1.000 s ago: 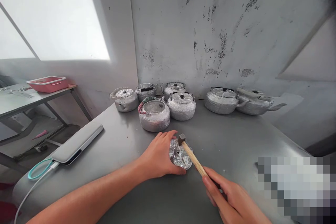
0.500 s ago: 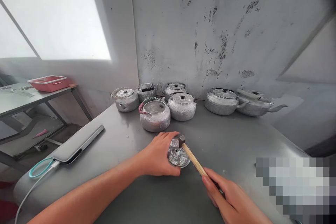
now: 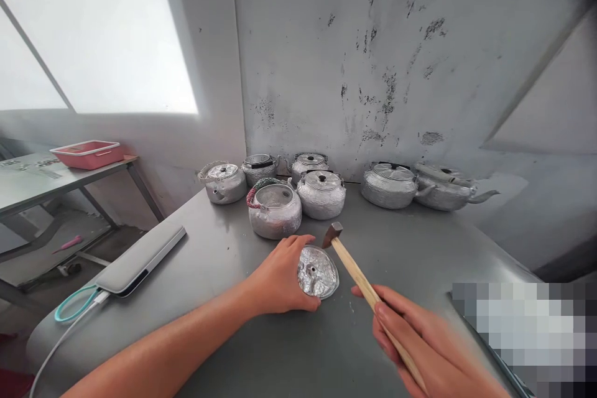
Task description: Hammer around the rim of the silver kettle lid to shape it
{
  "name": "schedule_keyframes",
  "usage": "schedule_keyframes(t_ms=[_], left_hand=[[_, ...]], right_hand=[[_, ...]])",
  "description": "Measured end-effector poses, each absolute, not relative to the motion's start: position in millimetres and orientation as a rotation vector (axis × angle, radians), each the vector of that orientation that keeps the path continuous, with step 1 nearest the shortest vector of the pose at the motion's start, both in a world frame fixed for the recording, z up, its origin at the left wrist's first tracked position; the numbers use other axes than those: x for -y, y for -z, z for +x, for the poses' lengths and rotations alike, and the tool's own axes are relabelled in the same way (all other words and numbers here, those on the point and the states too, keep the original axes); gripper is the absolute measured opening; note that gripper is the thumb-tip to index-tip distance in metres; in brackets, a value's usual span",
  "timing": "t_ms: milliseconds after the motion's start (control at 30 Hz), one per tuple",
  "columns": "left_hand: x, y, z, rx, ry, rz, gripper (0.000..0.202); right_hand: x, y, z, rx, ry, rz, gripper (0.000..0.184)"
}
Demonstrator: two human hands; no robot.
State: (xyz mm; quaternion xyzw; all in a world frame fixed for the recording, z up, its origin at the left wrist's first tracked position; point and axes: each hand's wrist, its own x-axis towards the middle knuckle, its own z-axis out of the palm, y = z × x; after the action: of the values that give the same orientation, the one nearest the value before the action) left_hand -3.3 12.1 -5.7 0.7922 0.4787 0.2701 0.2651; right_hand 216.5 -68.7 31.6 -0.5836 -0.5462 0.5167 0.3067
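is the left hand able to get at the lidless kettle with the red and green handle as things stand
Probably, though the left hand is gripping the round metal lid; the lidless kettle stands just beyond, with nothing between them.

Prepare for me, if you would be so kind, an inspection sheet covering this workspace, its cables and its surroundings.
Surface: grey table, small specks visible.
Work items: round metal disc with a central hole; wooden-handled hammer.
Clutter: pale slab-shaped device at left; pixelated object at right, unidentifiable.
Hands: left hand holds the disc's edge; right hand grips the hammer; contact between its head and the disc is unclear.
Cables: white cable at the device, beside a turquoise loop.
Surroundings: seven metal kettles before a stained wall; pink basin on a side table.
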Motion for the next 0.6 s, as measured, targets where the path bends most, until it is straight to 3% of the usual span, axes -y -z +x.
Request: schedule_keyframes(t_ms=[133,600], left_hand=[[-12,7,-3,-1.217,-0.768,2.142,0.097],[-13,6,-2,-1.287,-0.705,2.173,0.087]], right_hand=[[58,-37,218,1.372,-1.509,-1.611,0.042],[68,12,220,1.636,-1.109,-1.518,0.035]])
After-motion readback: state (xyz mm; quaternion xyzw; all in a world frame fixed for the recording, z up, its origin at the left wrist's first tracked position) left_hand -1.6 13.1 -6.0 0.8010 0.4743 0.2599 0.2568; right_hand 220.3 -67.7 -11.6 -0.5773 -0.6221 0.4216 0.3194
